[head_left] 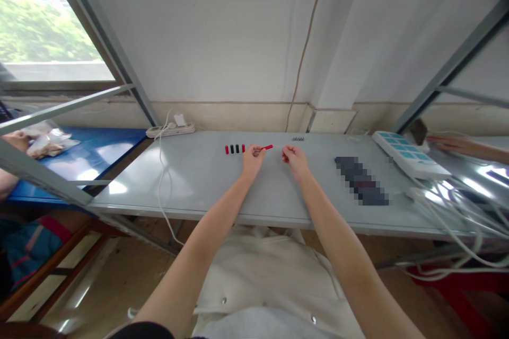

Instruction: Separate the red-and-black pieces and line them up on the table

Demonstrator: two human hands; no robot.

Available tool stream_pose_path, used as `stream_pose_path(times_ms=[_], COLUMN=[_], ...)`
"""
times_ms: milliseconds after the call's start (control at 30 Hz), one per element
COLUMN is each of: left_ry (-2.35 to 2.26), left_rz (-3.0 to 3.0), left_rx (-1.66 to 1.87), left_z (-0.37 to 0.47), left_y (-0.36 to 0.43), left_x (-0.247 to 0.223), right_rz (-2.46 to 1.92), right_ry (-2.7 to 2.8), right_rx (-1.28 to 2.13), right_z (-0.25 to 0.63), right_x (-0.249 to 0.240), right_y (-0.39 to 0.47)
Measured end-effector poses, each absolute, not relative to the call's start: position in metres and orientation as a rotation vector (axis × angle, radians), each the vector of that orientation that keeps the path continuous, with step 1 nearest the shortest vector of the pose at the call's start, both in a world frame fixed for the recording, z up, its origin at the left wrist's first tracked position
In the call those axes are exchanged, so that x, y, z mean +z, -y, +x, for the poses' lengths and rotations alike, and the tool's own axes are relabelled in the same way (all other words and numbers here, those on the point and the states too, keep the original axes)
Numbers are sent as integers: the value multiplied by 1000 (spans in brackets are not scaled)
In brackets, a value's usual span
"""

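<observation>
My left hand (253,161) pinches a slim red stick-like piece (268,146) that points to the right above the table. A short gap away, my right hand (295,160) is closed with the fingertips together; what they hold, if anything, is too small to make out. Just left of my left hand stand several short cylinders in a row, a red cylinder (226,150) at one end and black cylinders (234,149) in the middle. Behind my right hand, several tiny dark pieces (298,139) lie in a line on the grey table (199,185).
A white power strip (175,130) with a cable lies at the back left. On the right are a pixelated dark object (361,181), a large white socket block (409,153) and looped cables (457,228). Other people's hands show at a blue table (119,140) and far right.
</observation>
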State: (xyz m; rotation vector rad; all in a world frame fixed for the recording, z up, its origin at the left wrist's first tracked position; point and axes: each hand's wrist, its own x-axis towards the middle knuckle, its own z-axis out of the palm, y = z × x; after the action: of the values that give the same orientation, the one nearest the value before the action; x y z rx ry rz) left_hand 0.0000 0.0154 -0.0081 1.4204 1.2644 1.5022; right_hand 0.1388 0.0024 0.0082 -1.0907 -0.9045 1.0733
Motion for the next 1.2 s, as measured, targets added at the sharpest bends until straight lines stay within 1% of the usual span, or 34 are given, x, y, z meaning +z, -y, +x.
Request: stream_pose_path(times_ms=[600,833,933,1100,1200], left_ry=[-1227,-1187,-1139,-1029,-988], left_rz=[1359,1335,1338,1413,1421], left_rx=[1577,1571,1509,1262,1273], left_z=[-1,-2,-1,3,3], left_y=[-16,-13,-9,-2,-2], left_x=[-6,-2,1,3,3], right_rz=[-1107,-1113,-1085,-1011,-991], right_ry=[934,1013,1004,897,864], right_rx=[1074,1169,1203,1249,1298], right_z=[142,142,142,142,141], right_x=[11,9,9,11,13], right_y=[-2,-1,-1,0,1])
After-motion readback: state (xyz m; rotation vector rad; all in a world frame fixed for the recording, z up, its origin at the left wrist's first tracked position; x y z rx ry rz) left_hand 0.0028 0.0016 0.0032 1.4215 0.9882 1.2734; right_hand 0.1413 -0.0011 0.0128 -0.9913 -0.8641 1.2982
